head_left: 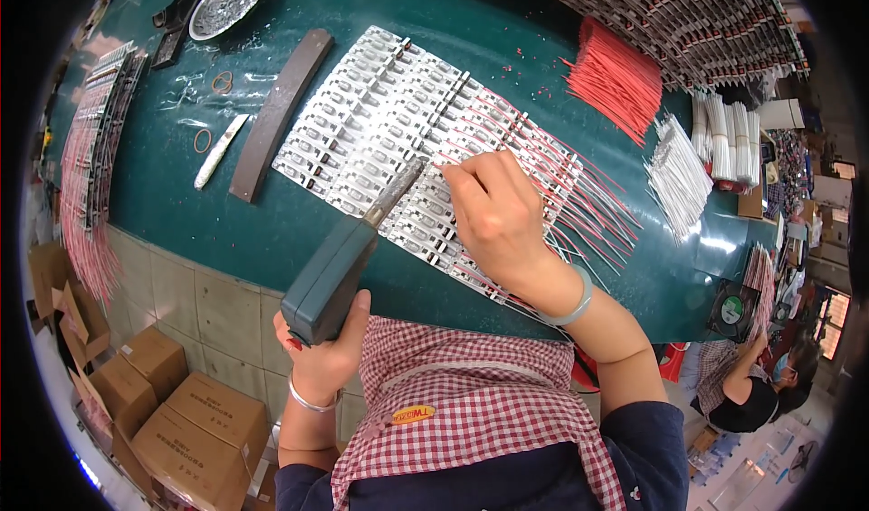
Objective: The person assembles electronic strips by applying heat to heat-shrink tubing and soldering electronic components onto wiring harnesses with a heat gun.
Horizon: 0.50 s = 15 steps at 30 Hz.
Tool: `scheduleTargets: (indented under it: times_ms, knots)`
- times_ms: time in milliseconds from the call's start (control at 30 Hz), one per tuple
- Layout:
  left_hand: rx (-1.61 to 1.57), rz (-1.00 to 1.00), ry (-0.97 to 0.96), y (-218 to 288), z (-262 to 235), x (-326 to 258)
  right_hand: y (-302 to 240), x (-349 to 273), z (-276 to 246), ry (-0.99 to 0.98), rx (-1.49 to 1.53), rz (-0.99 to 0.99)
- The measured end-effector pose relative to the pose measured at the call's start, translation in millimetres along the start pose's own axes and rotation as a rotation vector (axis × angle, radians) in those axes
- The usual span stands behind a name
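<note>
My left hand (330,353) is wrapped round the grip of a dark green soldering gun (330,276). The gun's metal tip (398,190) points up and to the right, over a panel of small white circuit boards (362,104) laid out in rows on the table. Just right of the tip, my right hand (498,212) is pinched closed low over the boards. A thin red wire seems to be at its fingertips, though the fingers hide most of it. Red and white wires (597,212) fan out from the panel's right side.
A dark curved bar (281,117), a white-wrapped stick (220,153) and a metal bowl (228,4) lie left on the green table (181,217). Bundles of red wires (615,76) and white wires (677,178) lie right. Cardboard boxes (204,434) stand lower left; a co-worker (742,384) sits lower right.
</note>
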<state>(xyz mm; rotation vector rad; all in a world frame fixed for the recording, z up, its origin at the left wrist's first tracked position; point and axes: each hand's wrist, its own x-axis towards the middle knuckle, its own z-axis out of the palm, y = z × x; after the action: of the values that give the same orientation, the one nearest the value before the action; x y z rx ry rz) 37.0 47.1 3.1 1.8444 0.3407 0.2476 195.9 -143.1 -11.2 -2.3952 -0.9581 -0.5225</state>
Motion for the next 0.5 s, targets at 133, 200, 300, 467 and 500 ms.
scheduleTargets:
  times_ms: [133,200,300,467,500]
  knots:
    - [0.019,0.005,0.081,13,7,10,0,-1,-1,-0.017,-0.001,0.002]
    - [0.046,0.047,0.072,14,7,10,0,-2,-1,-0.024,-0.003,0.003]
    - [0.064,0.083,0.076,18,7,12,0,-2,-2,-0.032,-0.005,0.002]
    - [0.002,-0.117,0.108,5,3,-5,0,1,-3,-0.03,0.008,0.02]
    - [-0.044,-0.169,0.144,5,3,-6,0,0,-3,-0.038,-0.002,0.009]
